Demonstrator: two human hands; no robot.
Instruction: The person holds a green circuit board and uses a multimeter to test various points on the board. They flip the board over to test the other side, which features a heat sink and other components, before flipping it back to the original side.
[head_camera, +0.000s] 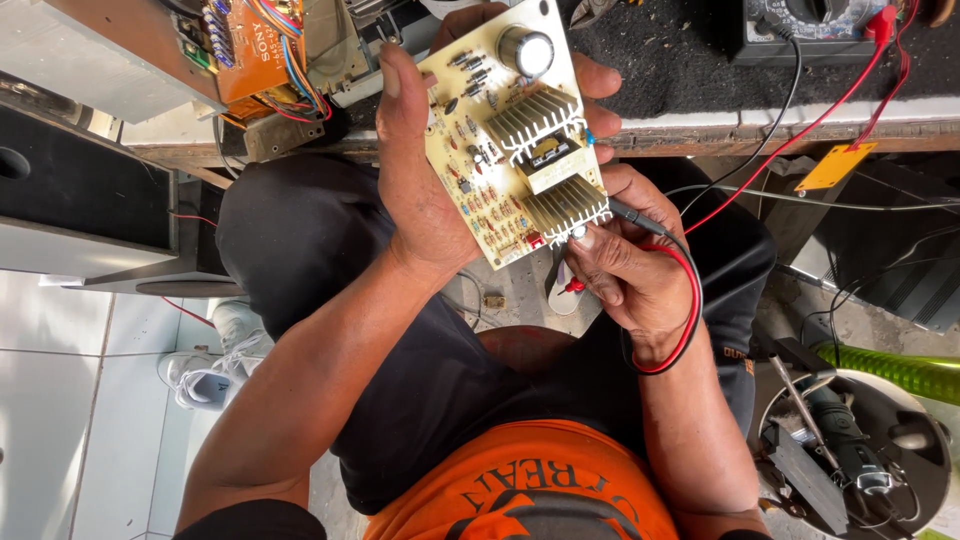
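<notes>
- The person sits, wearing an orange shirt and dark trousers, with both forearms reaching forward over the lap.
- The right hand is closed around two test probes, pinched between thumb and fingers; their tips rest at the lower right edge of the circuit board.
- A red lead and a black one loop from the probes round the right wrist; the black one is hard to follow against the dark trousers.
- The left hand grips the circuit board by its left edge, thumb lying over the front face and fingertips showing past the far right edge.
- The circuit board is a pale yellow rectangle, held up tilted above the lap, between the two hands and just in front of the bench edge. It carries two finned metal heat sinks, a round silver capacitor at the top, and rows of small parts.
- To the lower right, a round tray holds hand tools.
- To the lower left, a white shoe rests on pale floor tiles.
- Farther off, the workbench runs across the top, with a dark mat on it.
- On it at left sits an orange board with coloured wires; at right, a meter with red and black leads running down.
</notes>
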